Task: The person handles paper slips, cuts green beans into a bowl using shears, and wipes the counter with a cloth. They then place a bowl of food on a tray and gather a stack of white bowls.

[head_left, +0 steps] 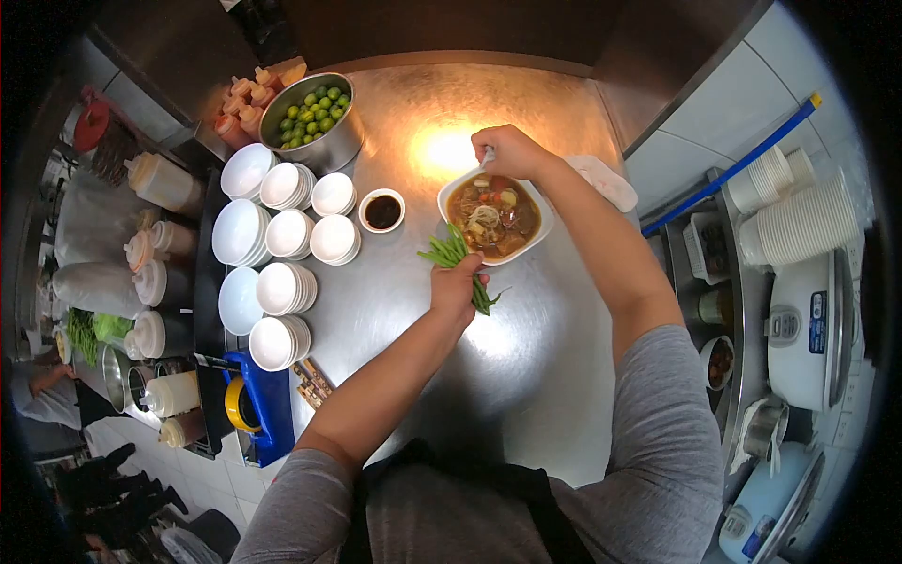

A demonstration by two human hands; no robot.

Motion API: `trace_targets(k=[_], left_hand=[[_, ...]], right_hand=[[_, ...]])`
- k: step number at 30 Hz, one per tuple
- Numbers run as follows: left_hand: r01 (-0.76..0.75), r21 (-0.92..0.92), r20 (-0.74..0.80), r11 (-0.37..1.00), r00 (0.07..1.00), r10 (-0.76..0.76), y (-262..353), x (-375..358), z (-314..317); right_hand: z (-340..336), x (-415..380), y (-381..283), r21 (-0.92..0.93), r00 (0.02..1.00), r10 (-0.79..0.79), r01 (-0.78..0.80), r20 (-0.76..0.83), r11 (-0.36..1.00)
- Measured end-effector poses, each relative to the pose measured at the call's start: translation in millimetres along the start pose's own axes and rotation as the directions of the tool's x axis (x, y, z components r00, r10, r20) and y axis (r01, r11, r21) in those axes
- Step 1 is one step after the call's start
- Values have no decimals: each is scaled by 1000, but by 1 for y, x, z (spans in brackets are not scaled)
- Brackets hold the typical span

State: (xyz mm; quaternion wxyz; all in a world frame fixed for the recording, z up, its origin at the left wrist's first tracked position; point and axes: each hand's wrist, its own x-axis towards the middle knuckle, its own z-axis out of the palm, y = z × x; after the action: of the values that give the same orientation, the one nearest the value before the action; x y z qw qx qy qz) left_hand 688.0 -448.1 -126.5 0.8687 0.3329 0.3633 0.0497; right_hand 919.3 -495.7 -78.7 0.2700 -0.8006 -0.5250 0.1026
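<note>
A white bowl (547, 235) of brown soup with meat, vegetables and pale strands on top stands on the steel counter. My right hand (515, 152) is closed around a white handle (487, 157) at the bowl's far rim. Gripped in my left hand (455, 289) is a bunch of green beans (445, 246), right at the bowl's near left edge. Their cut ends stick out toward the bowl's left side, and their thin tips hang out below my fingers. Left of the bowl sits a small white dish of dark sauce (382, 211).
Stacked white bowls (288, 232) line the counter's left side, below a steel pot of small green citrus (343, 141) and sauce bottles (246, 108). A blue tape dispenser (271, 414) sits front left. Rice cookers (799, 329) and paper cups (799, 226) stand right. People are at far left.
</note>
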Motion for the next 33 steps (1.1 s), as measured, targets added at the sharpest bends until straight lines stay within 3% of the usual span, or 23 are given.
trace_targets(k=[5,8,12,14,15,16,18,21,23,24,27,30,31,33], left_hand=[[-10,-2,7,1000,1000,10,-2,2,-1],[-16,-12,-16,1000,1000,15,-4,0,2],[20,-19,-9,1000,1000,-20,-3,-4,3],[-17,-47,3,999,1000,17,-6,-2,-4],[-37,-61,9,997,999,38,-5,-3,-8],[-60,-36,18,998,998,61,-3,-10,-13],[-110,9,41,994,993,110,0,-32,-31],[-30,49,91,998,996,25,8,-76,-61],[-5,98,136,995,991,-9,13,-110,-83],[11,123,166,992,986,-32,16,-126,-98],[18,190,212,982,975,-59,29,-181,-149],[4,206,236,978,970,-54,40,-233,-213],[-23,205,230,979,973,-25,42,-247,-235],[-86,206,221,975,975,39,45,-273,-278]], right_hand=[[-10,-20,9,-84,992,2,-13,-127,996],[-11,-38,11,-104,977,93,-115,-192,988],[1,-83,9,21,894,308,-319,-326,947],[-7,-119,5,48,868,423,-426,-259,903],[-18,-141,-2,25,877,480,-479,-13,877],[-34,-162,-15,-13,827,512,-523,232,852],[-51,-196,-42,195,807,497,-569,318,799],[-35,-225,-26,500,657,753,-639,-41,585],[18,-232,1,98,720,533,-553,-444,828],[38,-231,2,-133,741,340,-497,-579,857],[87,-234,-81,-337,747,377,-610,-548,718],[145,-263,-186,-259,811,371,-518,-453,816],[165,-275,-218,-215,841,423,-506,-338,835],[205,-293,-273,-131,914,379,-397,-143,909]])
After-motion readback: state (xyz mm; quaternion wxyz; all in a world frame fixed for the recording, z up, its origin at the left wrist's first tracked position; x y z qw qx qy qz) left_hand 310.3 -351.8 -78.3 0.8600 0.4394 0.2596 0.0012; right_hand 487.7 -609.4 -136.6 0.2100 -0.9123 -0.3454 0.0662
